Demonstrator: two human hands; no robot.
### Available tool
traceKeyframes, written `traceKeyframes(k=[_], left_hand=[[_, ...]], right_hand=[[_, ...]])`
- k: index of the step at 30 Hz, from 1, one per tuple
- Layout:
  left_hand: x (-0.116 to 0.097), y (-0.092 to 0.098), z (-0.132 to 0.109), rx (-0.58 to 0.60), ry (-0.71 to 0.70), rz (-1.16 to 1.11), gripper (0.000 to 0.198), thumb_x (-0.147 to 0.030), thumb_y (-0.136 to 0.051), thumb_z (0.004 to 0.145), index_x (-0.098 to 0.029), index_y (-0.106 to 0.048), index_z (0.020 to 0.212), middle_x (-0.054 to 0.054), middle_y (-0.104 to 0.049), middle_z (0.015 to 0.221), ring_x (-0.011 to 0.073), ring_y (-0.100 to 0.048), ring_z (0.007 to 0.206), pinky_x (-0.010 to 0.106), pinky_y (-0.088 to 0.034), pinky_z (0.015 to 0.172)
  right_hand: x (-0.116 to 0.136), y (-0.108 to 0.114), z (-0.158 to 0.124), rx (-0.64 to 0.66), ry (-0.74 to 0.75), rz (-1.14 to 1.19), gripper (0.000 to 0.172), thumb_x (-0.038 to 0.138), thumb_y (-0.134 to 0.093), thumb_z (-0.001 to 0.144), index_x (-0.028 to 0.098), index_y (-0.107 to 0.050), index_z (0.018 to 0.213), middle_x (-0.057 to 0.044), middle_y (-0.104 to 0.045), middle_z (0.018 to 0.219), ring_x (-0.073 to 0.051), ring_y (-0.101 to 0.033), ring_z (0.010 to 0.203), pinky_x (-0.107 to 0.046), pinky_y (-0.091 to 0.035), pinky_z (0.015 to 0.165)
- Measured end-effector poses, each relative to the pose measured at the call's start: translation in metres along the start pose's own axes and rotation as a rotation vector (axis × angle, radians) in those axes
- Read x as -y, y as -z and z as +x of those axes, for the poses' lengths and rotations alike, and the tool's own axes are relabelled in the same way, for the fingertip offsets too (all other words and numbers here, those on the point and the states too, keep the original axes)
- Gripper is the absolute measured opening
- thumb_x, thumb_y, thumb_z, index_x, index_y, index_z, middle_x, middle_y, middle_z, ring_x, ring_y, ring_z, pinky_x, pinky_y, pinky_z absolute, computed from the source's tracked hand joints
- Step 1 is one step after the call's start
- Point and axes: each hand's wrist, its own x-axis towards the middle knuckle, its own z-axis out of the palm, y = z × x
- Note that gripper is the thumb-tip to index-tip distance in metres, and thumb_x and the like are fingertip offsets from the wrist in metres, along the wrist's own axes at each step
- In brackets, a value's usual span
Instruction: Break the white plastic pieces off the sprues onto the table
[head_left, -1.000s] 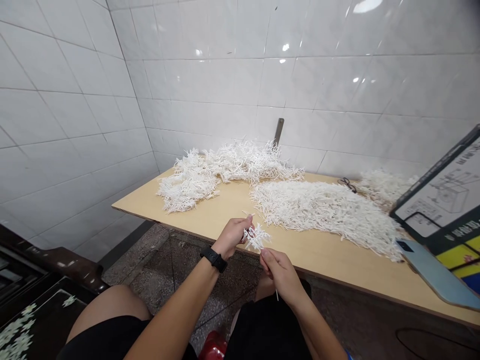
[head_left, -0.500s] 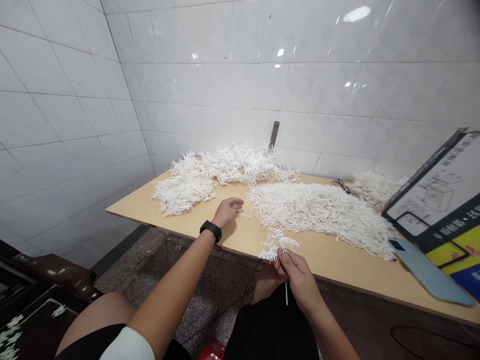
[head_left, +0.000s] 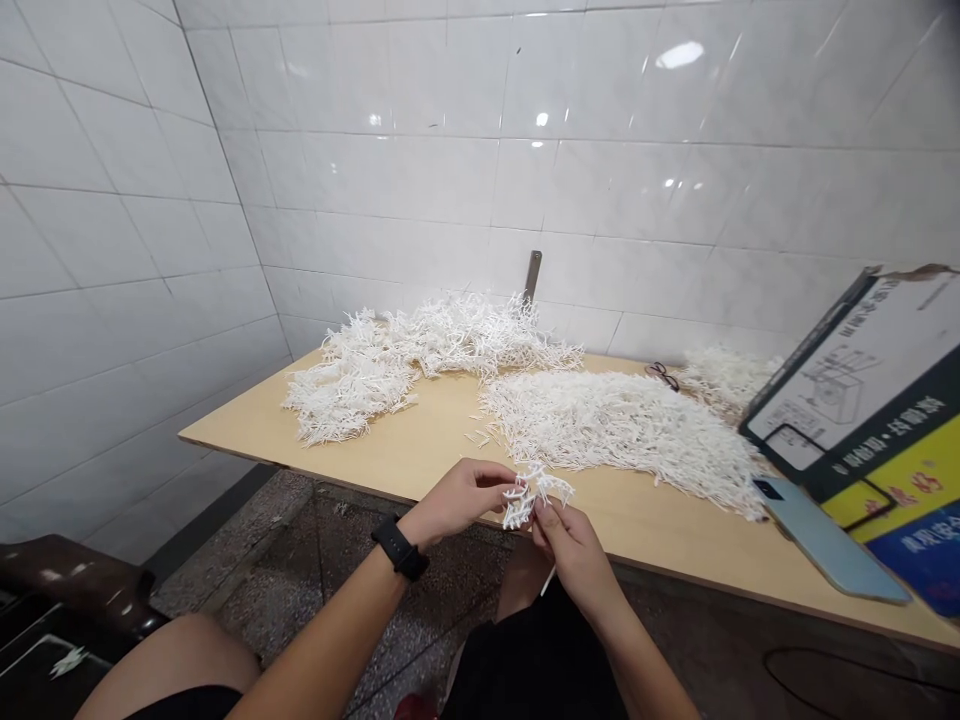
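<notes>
My right hand (head_left: pixel 574 550) pinches a white branched plastic piece (head_left: pixel 551 485) near the table's front edge. A thin white stem from it sticks out below my fingers. My left hand (head_left: pixel 461 498), with a black watch on the wrist, has its thumb and fingers closed on the left side of the same piece. Beyond my hands lies a wide heap of small loose white sticks (head_left: pixel 615 420). Farther back and left is a tangled pile of white branched pieces (head_left: pixel 442 340). A few loose sticks (head_left: pixel 484 432) lie between the two heaps.
The wooden table (head_left: pixel 420 450) stands against a white tiled wall. At right, a light blue phone (head_left: pixel 832 545) lies beside a leaning printed box (head_left: pixel 862 390). A metal strip (head_left: pixel 532 275) stands upright behind the piles. Dark-framed glasses (head_left: pixel 664 376) lie near the wall.
My left hand has come back from the table beside the stick heap and now grips the branched piece in my right hand. The view has shifted slightly to the right.
</notes>
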Motion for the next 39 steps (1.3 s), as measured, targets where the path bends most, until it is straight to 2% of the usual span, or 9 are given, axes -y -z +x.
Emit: traceKeyframes(k=[6, 9, 15, 18, 21, 24, 29, 34, 39], left_hand=[[0.012, 0.030, 0.004, -0.381, -0.280, 0.604, 0.021, -0.027, -0.054, 0.085, -0.020, -0.073, 0.078, 0.007, -0.071, 0.083, 0.0211, -0.062, 0.079, 0.030, -0.043, 0.074], [0.021, 0.059, 0.021, -0.550, -0.239, 0.791, 0.022, -0.025, -0.053, 0.085, -0.020, -0.073, 0.080, 0.010, -0.072, 0.088, 0.0240, -0.062, 0.081, 0.032, -0.043, 0.076], [0.029, 0.070, 0.054, -0.477, -0.165, 0.775, 0.029, -0.019, -0.056, 0.082, -0.017, -0.071, 0.107, 0.012, -0.071, 0.089, 0.0264, -0.064, 0.086, 0.033, -0.044, 0.076], [0.025, 0.064, 0.064, -0.502, -0.183, 0.832, 0.017, -0.023, -0.058, 0.082, -0.018, -0.074, 0.083, 0.013, -0.070, 0.092, 0.0271, -0.062, 0.091, 0.033, -0.042, 0.082], [0.015, 0.059, 0.063, -0.586, -0.095, 0.792, 0.030, -0.035, -0.060, 0.082, -0.017, -0.067, 0.059, 0.014, -0.067, 0.074, 0.0283, -0.062, 0.083, 0.035, -0.042, 0.078], [0.004, 0.050, 0.046, -0.419, 0.035, 0.496, 0.051, -0.056, -0.048, 0.086, -0.015, -0.068, 0.064, 0.014, -0.069, 0.074, 0.0265, -0.063, 0.077, 0.035, -0.043, 0.074], [-0.011, 0.024, -0.001, 0.067, 0.239, -0.159, 0.080, -0.076, -0.028, 0.083, -0.011, -0.071, 0.102, 0.016, -0.068, 0.112, 0.0247, -0.061, 0.102, 0.034, -0.045, 0.086], [-0.016, 0.002, -0.020, 0.074, 0.141, -0.325, 0.064, -0.065, -0.045, 0.086, -0.012, -0.068, 0.112, 0.014, -0.068, 0.110, 0.0235, -0.060, 0.103, 0.034, -0.042, 0.091], [-0.020, -0.007, -0.021, -0.022, 0.095, -0.467, 0.044, -0.049, -0.065, 0.081, -0.009, -0.070, 0.099, 0.015, -0.070, 0.106, 0.0192, -0.063, 0.084, 0.033, -0.046, 0.083]], right_hand=[[0.018, -0.004, -0.020, 0.035, 0.116, -0.013, 0.052, 0.056, -0.040, 0.092, 0.020, -0.045, 0.055, 0.002, -0.036, 0.051, -0.013, -0.035, 0.050, -0.028, -0.028, 0.051], [0.024, -0.005, -0.028, 0.037, 0.156, -0.016, 0.052, 0.055, -0.040, 0.092, 0.019, -0.049, 0.056, 0.001, -0.039, 0.052, -0.013, -0.037, 0.050, -0.028, -0.028, 0.051], [0.017, -0.009, -0.014, 0.069, 0.161, -0.084, 0.049, 0.053, -0.037, 0.094, 0.018, -0.057, 0.066, 0.001, -0.041, 0.054, -0.014, -0.041, 0.053, -0.028, -0.032, 0.053], [0.012, -0.010, -0.008, 0.051, 0.181, -0.167, 0.047, 0.048, -0.034, 0.096, 0.018, -0.057, 0.069, 0.000, -0.044, 0.056, -0.015, -0.044, 0.055, -0.028, -0.033, 0.055], [0.009, -0.010, -0.005, 0.037, 0.226, -0.278, 0.045, 0.043, -0.032, 0.097, 0.018, -0.057, 0.070, -0.001, -0.048, 0.057, -0.015, -0.047, 0.055, -0.027, -0.035, 0.056], [0.006, -0.008, -0.002, -0.014, 0.278, -0.436, 0.044, 0.039, -0.032, 0.097, 0.017, -0.059, 0.070, -0.003, -0.055, 0.058, -0.016, -0.052, 0.054, -0.027, -0.036, 0.056], [-0.001, -0.007, 0.000, -0.074, 0.318, -0.631, 0.039, 0.031, -0.033, 0.095, 0.017, -0.060, 0.072, -0.007, -0.062, 0.061, -0.020, -0.058, 0.056, -0.027, -0.034, 0.053], [-0.001, -0.015, -0.002, 0.010, 0.320, -0.651, 0.029, 0.019, -0.036, 0.090, 0.018, -0.065, 0.084, -0.009, -0.070, 0.076, -0.023, -0.065, 0.068, -0.027, -0.038, 0.059], [0.002, -0.019, -0.004, 0.044, 0.303, -0.676, 0.028, 0.013, -0.038, 0.082, 0.017, -0.065, 0.090, -0.009, -0.071, 0.081, -0.024, -0.065, 0.072, -0.029, -0.039, 0.062]])
